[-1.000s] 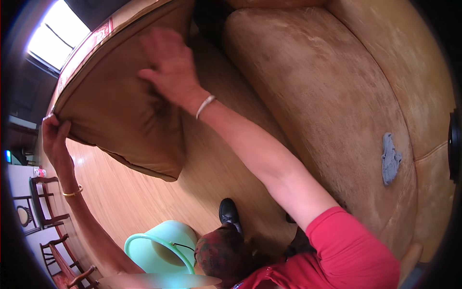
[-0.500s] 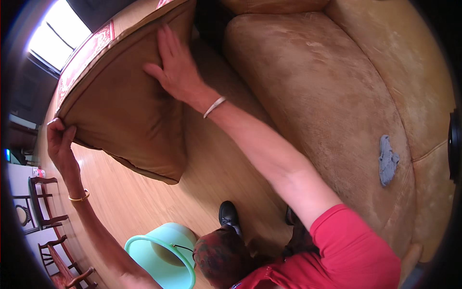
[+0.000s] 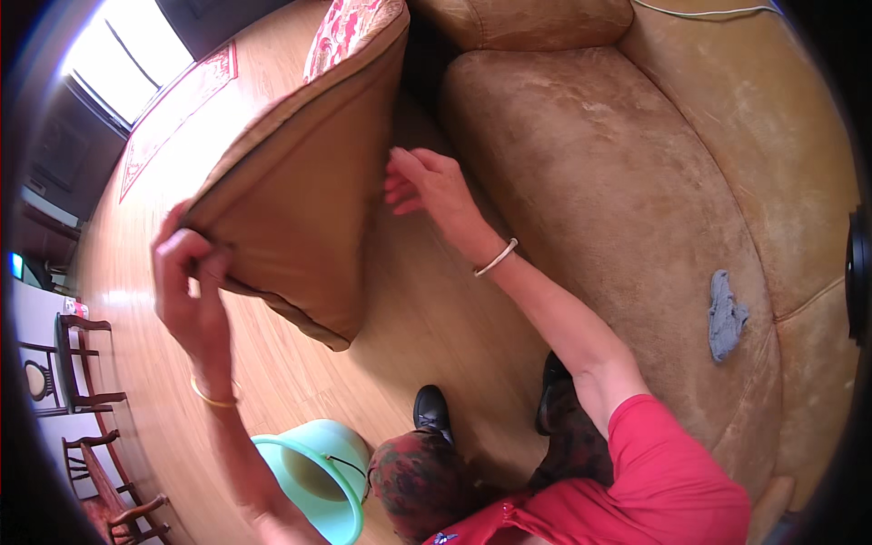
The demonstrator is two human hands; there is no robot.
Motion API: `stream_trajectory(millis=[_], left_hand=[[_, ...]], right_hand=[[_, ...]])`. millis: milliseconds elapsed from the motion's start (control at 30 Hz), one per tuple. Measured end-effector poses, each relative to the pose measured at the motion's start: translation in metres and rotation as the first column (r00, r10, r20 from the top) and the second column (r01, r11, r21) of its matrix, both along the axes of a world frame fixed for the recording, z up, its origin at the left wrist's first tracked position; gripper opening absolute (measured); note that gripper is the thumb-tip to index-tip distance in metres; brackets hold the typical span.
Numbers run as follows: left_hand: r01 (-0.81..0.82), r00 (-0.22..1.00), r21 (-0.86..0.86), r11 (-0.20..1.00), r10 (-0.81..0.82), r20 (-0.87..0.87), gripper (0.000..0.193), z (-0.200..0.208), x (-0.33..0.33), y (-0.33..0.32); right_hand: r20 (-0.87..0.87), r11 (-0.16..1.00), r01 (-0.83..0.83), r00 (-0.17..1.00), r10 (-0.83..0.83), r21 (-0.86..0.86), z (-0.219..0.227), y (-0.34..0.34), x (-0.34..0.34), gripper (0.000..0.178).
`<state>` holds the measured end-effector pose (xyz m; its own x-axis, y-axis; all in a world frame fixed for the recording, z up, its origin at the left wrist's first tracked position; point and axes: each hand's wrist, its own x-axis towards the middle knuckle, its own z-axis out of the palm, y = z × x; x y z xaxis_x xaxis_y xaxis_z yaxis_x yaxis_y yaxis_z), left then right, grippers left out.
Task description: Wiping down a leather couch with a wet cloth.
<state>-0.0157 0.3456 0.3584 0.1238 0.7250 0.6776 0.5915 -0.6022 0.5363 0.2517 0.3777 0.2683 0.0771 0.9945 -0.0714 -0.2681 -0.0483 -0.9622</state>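
A large brown cushion [image 3: 300, 191] is tilted up on its edge over the floor. Its plain underside faces me, and a strip of red-and-white patterned cover shows along its top. My left hand [image 3: 195, 300] grips the cushion's left corner between thumb and fingers. Beside the cushion's right side is my right hand [image 3: 440, 195], empty, with its fingers loosely bent and apart. Whether its fingertips touch the cushion I cannot tell. On the seat of the tan sofa [image 3: 590, 163] to the right lies a crumpled grey cloth [image 3: 725, 316].
A mint-green bucket [image 3: 341, 440] with a wire handle stands on the wooden floor [image 3: 400, 318] near my left leg. Wooden chairs [image 3: 86, 400] line the far left side. Behind the cushion lies a red-bordered rug [image 3: 222, 64] near a bright window.
My right hand has come off the cushion's underside and moved right. My left hand has shifted right and nearer with the cushion's corner, and the cushion stands more steeply.
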Motion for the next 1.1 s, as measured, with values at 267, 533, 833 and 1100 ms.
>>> stream_trajectory(millis=[267,533,833,1100], left_hand=[[0.1,0.984,0.059,0.993,-0.09,-0.155,0.027,0.003,0.075,-0.058],[0.15,0.882,-0.38,0.913,0.05,0.469,0.017,0.03,0.102,-0.059],[0.364,0.718,-0.448,0.817,0.06,0.693,0.011,0.022,0.101,-0.048],[0.544,0.604,-0.396,0.739,-0.018,0.797,0.006,0.005,0.113,-0.041]], right_hand=[[0.168,0.981,0.006,0.985,-0.04,0.196,0.043,-0.026,0.005,0.06],[0.134,0.984,-0.127,0.985,0.111,0.122,0.06,-0.038,0.023,0.05],[0.068,0.972,-0.2,0.979,0.193,0.12,0.062,-0.039,0.03,0.027],[0.358,0.946,0.107,0.908,-0.218,0.304,0.096,-0.061,0.034,0.016]])
